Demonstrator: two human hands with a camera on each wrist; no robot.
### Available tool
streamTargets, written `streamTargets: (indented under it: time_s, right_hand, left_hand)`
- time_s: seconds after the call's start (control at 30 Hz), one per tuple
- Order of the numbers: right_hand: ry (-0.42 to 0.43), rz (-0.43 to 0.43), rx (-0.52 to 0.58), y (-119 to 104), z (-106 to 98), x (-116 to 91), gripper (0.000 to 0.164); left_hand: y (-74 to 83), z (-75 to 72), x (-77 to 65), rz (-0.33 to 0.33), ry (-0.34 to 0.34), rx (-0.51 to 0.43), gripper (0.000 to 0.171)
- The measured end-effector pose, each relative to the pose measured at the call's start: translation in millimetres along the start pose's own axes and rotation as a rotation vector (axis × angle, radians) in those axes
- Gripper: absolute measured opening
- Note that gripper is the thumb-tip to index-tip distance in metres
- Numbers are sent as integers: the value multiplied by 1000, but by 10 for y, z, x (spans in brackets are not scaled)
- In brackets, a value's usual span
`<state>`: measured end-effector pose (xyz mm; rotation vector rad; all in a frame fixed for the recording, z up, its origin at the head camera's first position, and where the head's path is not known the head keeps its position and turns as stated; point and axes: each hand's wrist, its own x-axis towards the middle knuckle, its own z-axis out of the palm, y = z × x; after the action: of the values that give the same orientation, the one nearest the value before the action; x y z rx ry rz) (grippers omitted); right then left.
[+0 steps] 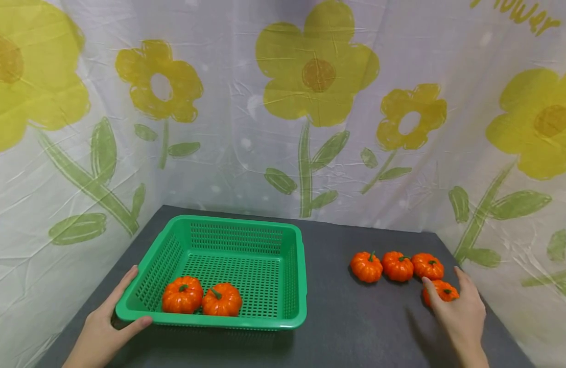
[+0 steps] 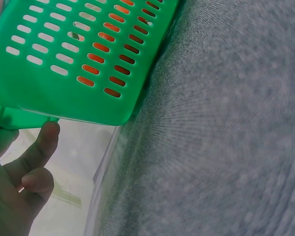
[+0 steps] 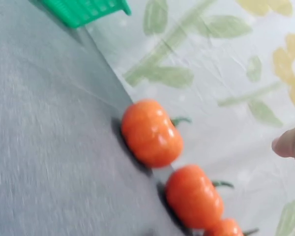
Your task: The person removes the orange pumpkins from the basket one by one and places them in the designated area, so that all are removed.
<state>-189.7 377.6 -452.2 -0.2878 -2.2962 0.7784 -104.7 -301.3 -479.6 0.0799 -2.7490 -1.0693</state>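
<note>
A green plastic basket (image 1: 292,276) with slotted walls stands on the left of the dark table. Two small orange pumpkins lie along its front wall: one with a short stem (image 1: 182,295), the other beside it (image 1: 222,300). My left hand (image 1: 101,322) holds the basket's front left corner, thumb along the front rim and fingers at the left side; in the left wrist view, fingertips (image 2: 50,129) meet the rim. At the right, my right hand (image 1: 462,312) hovers with thumb and fingers spread about the nearest pumpkin (image 1: 444,291), partly hiding it.
Beyond the right hand, three more pumpkins sit in a row: left (image 1: 367,267), middle (image 1: 397,266) and right (image 1: 427,266). Bare dark tabletop (image 1: 347,317) lies between basket and pumpkins. A flower-printed sheet (image 1: 228,153) hangs around the table's back and sides.
</note>
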Motion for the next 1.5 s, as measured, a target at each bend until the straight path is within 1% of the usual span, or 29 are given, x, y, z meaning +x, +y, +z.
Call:
streamTargets:
  time_s: [0.07,0.17,0.2,0.3,0.37,0.47,0.6,0.83,1.07,1.17,1.5]
  right_hand:
    - [-69,66,36,-81,29,19,74]
    - [-212,187,72,-226,78,46,75]
    - [-259,211,82,-278,94,56,75]
    - [-353,208,128,-427,158,76,76]
    - [-384,175,168,-526,206,86,75]
    - [-402,114,211,-665,283,83,74]
    - [-403,52,256,-832,385,65,69]
    - [-390,-21,321,-1120,585,25,64]
    - [-437,-81,397,-1408,720,-20,65]
    - [-448,-105,414,-1520,764,-40,66]
    - [-480,-189,465,-1879,902,-66,66]
  left_hand:
    - [4,-6,-2,-1,-3,1,107]
    - [0,-16,0,-1,-3,5,107]
    - [-1,-19,0,-3,-4,6,106]
    - [0,-23,-1,-3,-4,6,106]
    - [4,-25,-1,-5,-5,12,106]
    - [13,-22,-6,-1,-10,-10,107]
    - [16,-10,-7,2,-7,-21,107]
    - [-1,12,-7,2,-1,-34,105]
    - [-2,15,-10,10,8,-33,104]
    - [-5,14,-12,8,-2,-47,104]
    - [26,8,-12,-2,-4,-48,106]
